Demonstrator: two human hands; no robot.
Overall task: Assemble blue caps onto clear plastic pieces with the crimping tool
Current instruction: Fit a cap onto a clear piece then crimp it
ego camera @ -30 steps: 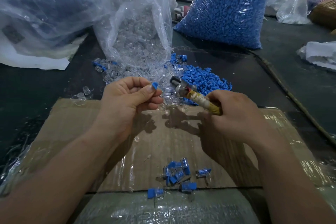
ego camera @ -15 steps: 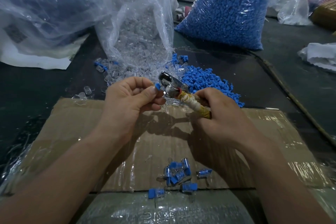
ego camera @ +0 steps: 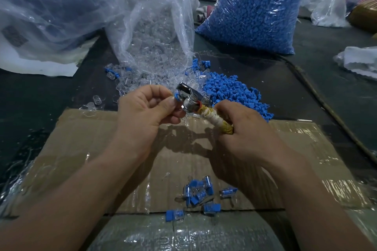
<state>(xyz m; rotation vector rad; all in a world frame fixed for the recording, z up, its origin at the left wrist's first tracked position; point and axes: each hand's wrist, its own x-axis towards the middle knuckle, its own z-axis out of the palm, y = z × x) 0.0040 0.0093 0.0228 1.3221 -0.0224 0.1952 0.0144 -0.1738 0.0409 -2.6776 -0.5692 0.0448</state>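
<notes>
Blue cap (ego camera: 177, 97) is pinched between thumb and forefinger of the left hand (ego camera: 146, 112), touching the metal head of the crimping tool (ego camera: 191, 101). Right hand (ego camera: 244, 130) is curled tight round the tool's tape-wrapped handle. Pile of loose blue caps (ego camera: 234, 91) and bag of clear pieces (ego camera: 153, 36) sit just behind. Assembled pieces (ego camera: 200, 191) lie on the cardboard (ego camera: 81, 138).

You have 1 view, from the wide-angle camera on your head. It faces forward and steeply down across the cardboard sheet (ego camera: 85, 149) and dark table (ego camera: 40, 96). It sits close: your left hand (ego camera: 146, 114) and right hand (ego camera: 246, 134) fill mid-frame, forearms entering from the 2 bottom corners. The plastic bags (ego camera: 251, 10) at the far side touch the top edge.
</notes>
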